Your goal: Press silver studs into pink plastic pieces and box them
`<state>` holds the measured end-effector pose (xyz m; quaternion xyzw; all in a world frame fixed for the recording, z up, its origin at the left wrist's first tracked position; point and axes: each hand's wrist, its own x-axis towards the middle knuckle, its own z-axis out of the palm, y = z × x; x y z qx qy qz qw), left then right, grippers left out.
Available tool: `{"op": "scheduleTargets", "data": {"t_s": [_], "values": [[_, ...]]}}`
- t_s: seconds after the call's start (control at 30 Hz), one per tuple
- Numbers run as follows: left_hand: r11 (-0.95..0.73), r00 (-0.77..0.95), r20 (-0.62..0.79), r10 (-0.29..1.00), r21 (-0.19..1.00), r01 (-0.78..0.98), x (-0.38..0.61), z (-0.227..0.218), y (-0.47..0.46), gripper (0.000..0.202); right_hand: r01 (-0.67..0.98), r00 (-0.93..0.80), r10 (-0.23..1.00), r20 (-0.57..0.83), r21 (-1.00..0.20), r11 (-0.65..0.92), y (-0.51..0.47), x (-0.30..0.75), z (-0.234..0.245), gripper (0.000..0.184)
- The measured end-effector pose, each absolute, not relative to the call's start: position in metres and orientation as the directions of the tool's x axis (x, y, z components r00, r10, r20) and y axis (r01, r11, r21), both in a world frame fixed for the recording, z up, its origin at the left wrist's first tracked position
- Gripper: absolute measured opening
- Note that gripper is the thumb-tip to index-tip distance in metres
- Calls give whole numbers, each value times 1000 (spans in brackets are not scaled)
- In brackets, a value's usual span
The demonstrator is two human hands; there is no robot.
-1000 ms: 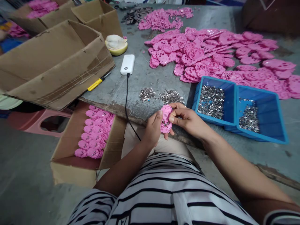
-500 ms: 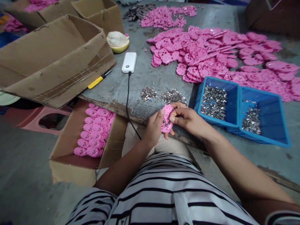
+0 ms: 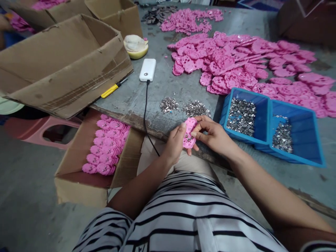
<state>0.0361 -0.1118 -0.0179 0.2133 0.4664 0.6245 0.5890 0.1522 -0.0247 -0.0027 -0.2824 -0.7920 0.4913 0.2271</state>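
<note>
My left hand (image 3: 176, 144) grips a pink plastic toy shell (image 3: 189, 130) over the table's front edge, thumb on its face and fingers beneath. Small shiny metal pieces sit in the lower part of the shell. My right hand (image 3: 210, 133) is closed in a pinch against the shell's right side; whatever lies between thumb and forefinger is too small to make out. Just beyond the hands are two little heaps of metal pieces, a left heap (image 3: 168, 104) and a right heap (image 3: 196, 109).
Blue bins (image 3: 296, 157) of metal parts stand at right, before a broad pile of pink shells (image 3: 231, 66). Left are a white power bank (image 3: 147, 69) with a cable, a yellow-handled screwdriver (image 3: 109, 91) and a cardboard box (image 3: 65, 70). A lower carton (image 3: 78, 192) holds stacked pink pieces.
The view has shifted slightly, so the table's things appear a little further right. Both hands keep the same hold at the pink shell, with hardly any finger movement.
</note>
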Motion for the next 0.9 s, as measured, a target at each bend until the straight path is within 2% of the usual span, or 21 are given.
{"op": "scheduleTargets", "data": {"t_s": [0.13, 0.23, 0.57, 0.73, 0.8, 0.9], "values": [[146, -170, -291, 942, 806, -574, 33, -10, -112, 35, 212, -678, 733, 49, -942, 259, -30, 153, -2, 28], [156, -152, -292, 944, 804, -573, 31, -5, -115, 39, 182, -653, 755, 58, -956, 231, -35, 153, 1, 30], [143, -129, -256, 958, 817, -559, 32, -11, -116, 40, 98, -511, 856, 81, -984, 151, -36, 161, -5, 17], [49, -125, -138, 983, 837, -545, 23, -6, -116, 35, 177, -443, 894, 69, -971, 163, -33, 174, -13, 23], [-20, -198, -98, 975, 853, -522, 9, 3, -124, 34, 290, -452, 892, 22, -942, 171, -34, 180, -15, 21], [-129, -401, -75, 913, 879, -460, -24, 9, -147, 39, 445, -463, 886, -40, -874, 194, -40, 190, -16, 21]]}}
